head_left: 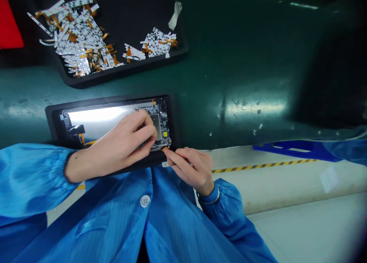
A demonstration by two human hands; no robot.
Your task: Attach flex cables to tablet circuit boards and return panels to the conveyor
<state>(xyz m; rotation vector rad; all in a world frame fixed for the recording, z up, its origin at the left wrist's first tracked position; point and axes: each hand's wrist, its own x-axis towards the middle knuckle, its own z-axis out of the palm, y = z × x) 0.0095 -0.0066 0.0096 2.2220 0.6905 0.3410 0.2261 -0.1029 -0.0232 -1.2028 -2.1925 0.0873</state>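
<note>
A black jig (109, 101) lies on the bench and holds an opened tablet-like device with a silver panel (97, 119) and a green-black circuit board (160, 127). My left hand (120, 146) curls over the board, its fingertips pressing on it and hiding part of it. My right hand (186, 167) pinches a small orange flex strip (164, 149) at the board's lower right corner. Its thumb and forefinger nearly meet there, and most of the strip is hidden.
A black tray (129, 69) at the top holds several white and orange flex strips in two heaps. White tape (174, 15) lies in it. A red object (8, 26) stands at the far left. A blue part (298, 150) and yellow-black floor tape (263, 165) lie to the right.
</note>
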